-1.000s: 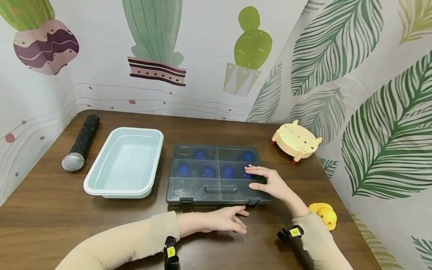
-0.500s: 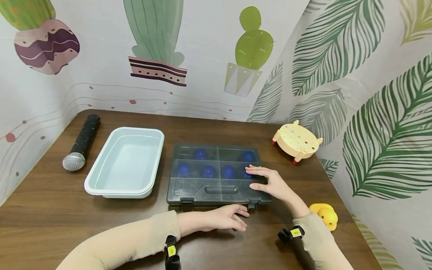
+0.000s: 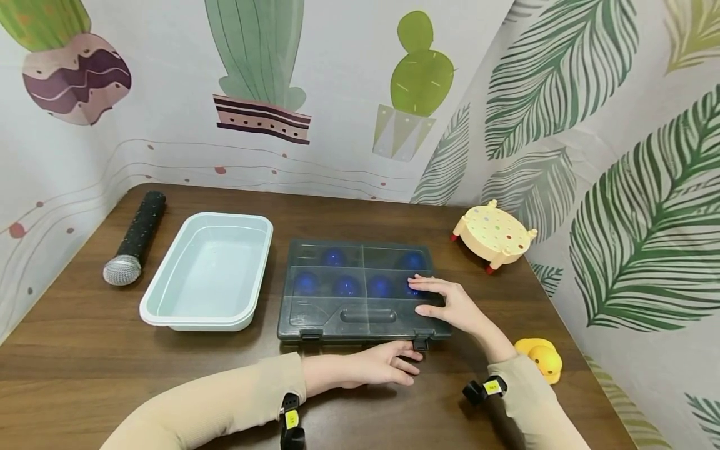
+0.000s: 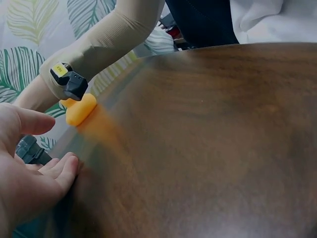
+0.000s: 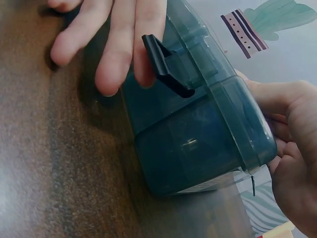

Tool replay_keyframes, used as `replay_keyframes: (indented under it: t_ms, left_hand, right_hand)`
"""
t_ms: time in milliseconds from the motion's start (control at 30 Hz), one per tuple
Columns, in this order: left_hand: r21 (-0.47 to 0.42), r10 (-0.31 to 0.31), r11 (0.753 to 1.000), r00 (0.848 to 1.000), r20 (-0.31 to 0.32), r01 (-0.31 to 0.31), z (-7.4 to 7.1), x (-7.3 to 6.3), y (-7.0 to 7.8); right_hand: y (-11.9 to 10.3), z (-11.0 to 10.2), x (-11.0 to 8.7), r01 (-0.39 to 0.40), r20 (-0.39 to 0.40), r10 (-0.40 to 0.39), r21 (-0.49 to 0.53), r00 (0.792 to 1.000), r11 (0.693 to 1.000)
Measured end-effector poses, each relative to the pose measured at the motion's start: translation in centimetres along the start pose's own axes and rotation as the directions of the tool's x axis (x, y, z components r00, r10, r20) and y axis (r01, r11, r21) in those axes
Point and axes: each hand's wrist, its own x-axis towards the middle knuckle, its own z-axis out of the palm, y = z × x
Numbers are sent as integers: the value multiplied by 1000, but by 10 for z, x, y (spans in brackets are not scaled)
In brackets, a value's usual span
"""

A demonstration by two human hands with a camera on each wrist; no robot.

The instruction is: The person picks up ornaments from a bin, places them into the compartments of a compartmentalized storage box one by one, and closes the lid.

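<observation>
A dark translucent plastic case (image 3: 315, 315) with a moulded handle lies flat on the table, its lid down. Several round blue things (image 3: 347, 286) show through the lid. My right hand (image 3: 452, 306) rests on the lid's right side, fingers spread. At the front edge my left hand (image 3: 374, 364) has loosely extended fingers beside the right latch (image 3: 420, 344). In the right wrist view that black latch (image 5: 166, 67) sticks out from the case's side, with left fingertips (image 5: 111, 79) right beside it. Whether they touch it I cannot tell. The left latch (image 3: 311, 335) lies against the case.
A pale blue tray (image 3: 261, 250) stands left of the case. Beyond it lies a black microphone (image 3: 137, 237) with a silver head. At the back right is a cream toy stool (image 3: 495, 234), and a yellow rubber duck (image 3: 544, 360) sits near the right sleeve.
The right front latch has swung outward from the case. My left hand has shifted slightly right along the front edge. The right hand stays in place on the lid.
</observation>
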Motion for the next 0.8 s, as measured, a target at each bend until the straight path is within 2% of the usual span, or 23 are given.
replay_keyframes:
  t_ms: [133, 200, 300, 333, 367, 400, 467, 533, 600, 633, 733, 767, 800]
  left_hand:
    - [-11, 2, 1000, 1000, -8, -2, 1, 0, -1]
    - [18, 5, 1000, 1000, -6, -4, 1, -1, 0]
    - [168, 13, 986, 1000, 2, -14, -2, -2, 5]
    - [248, 29, 968, 999, 14, -32, -3, -3, 8]
    - [337, 54, 940, 998, 32, -62, -5, -3, 11]
    - [428, 85, 898, 995, 58, -102, -7, -3, 15]
    - [573, 173, 794, 979, 112, -206, -10, -4, 23]
    - [672, 266, 677, 951, 159, -301, -12, -5, 34]
    - [761, 343, 550, 924, 169, -343, -12, -5, 44]
    - [800, 374, 495, 915, 155, -338, -12, -5, 49]
    - [897, 424, 354, 900, 100, -266, -11, -4, 59]
    - [921, 431, 311, 899, 83, -234, -11, -2, 60]
    - [938, 432, 279, 899, 68, -205, -10, -1, 61]
  right_hand:
    - [1, 0, 0, -11, 8, 11, 5, 1000, 1000]
    - [1, -1, 0, -15, 10, 15, 6, 1000, 1000]
    - [0, -2, 0, -18, 14, 18, 5, 1000, 1000]
    - [0, -2, 0, -18, 16, 18, 5, 1000, 1000]
    - [0, -2, 0, -17, 19, 17, 3, 1000, 1000]
    - [-1, -3, 1, -14, 20, 14, 1, 1000, 1000]
    - [-1, -3, 1, -9, 22, 9, 0, 1000, 1000]
    - [-1, -3, 1, -4, 21, 4, 1, 1000, 1000]
    - [0, -2, 1, -1, 19, 1, 2, 1000, 1000]
    - [0, -2, 1, -1, 20, 1, 0, 1000, 1000]
    - [0, -3, 0, 2, 24, -1, -5, 1000, 1000]
    - [0, -3, 0, 4, 26, -4, -9, 1000, 1000]
    - [0, -3, 0, 9, 27, -9, -12, 1000, 1000]
